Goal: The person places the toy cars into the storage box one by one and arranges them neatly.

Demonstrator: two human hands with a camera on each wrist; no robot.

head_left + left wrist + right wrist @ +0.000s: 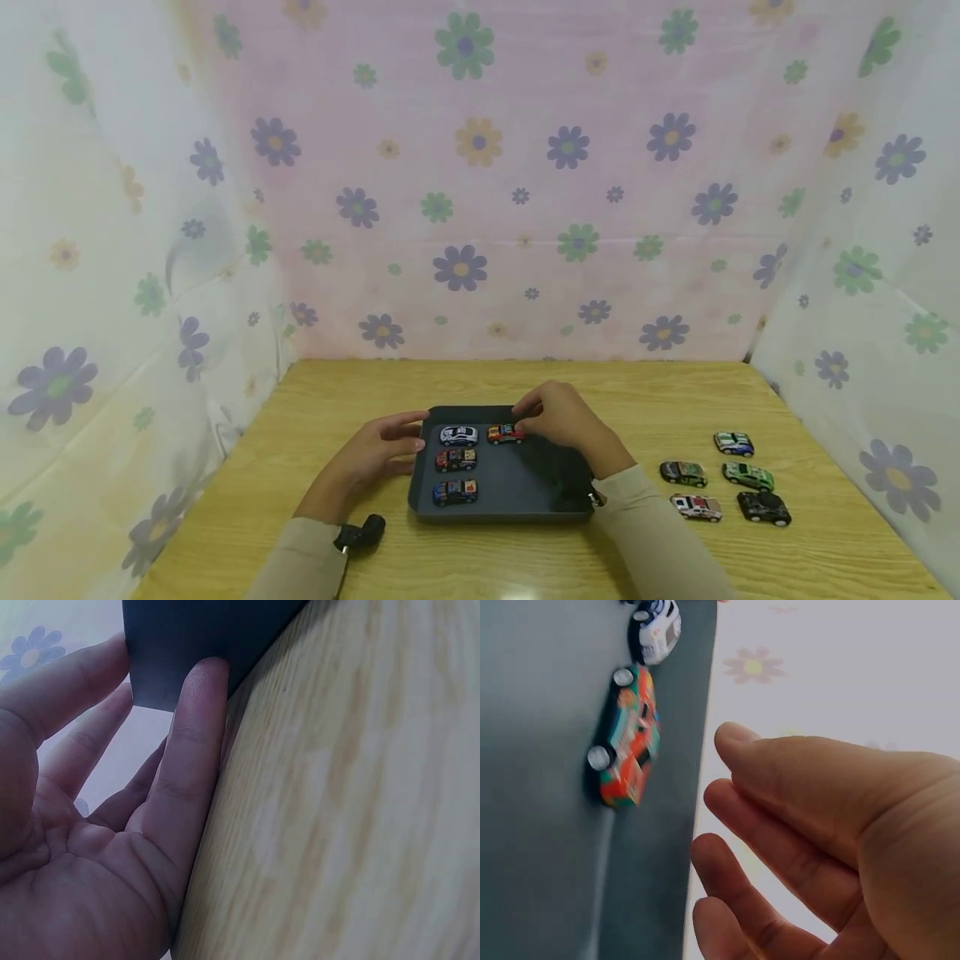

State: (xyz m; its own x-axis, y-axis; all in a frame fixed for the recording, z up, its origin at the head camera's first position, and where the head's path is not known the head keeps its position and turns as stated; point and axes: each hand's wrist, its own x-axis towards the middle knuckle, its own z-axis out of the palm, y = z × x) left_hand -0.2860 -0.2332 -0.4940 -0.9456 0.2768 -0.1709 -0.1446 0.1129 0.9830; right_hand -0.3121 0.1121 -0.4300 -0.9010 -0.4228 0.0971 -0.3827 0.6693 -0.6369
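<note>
A dark grey tray (517, 487) lies on the wooden table. My left hand (369, 454) is at its left side, and in the left wrist view the thumb and fingertips (202, 686) rest against the tray's outer wall. Over the back of the tray, my right hand (566, 417) is beside a red-orange and green toy car (506, 433). The right wrist view shows that car (630, 742) standing apart from the loosely bent fingers, which hold nothing. Left of it, a white toy car (458, 436), a dark red one (456, 459) and a blue-black one (455, 492) form a column.
On the table (525, 558) right of the tray stand several more toy cars, among them a green one (748, 476), a white-and-red one (696, 507) and a black one (764, 507). Flowered cloth (517, 217) hangs at the back and both sides.
</note>
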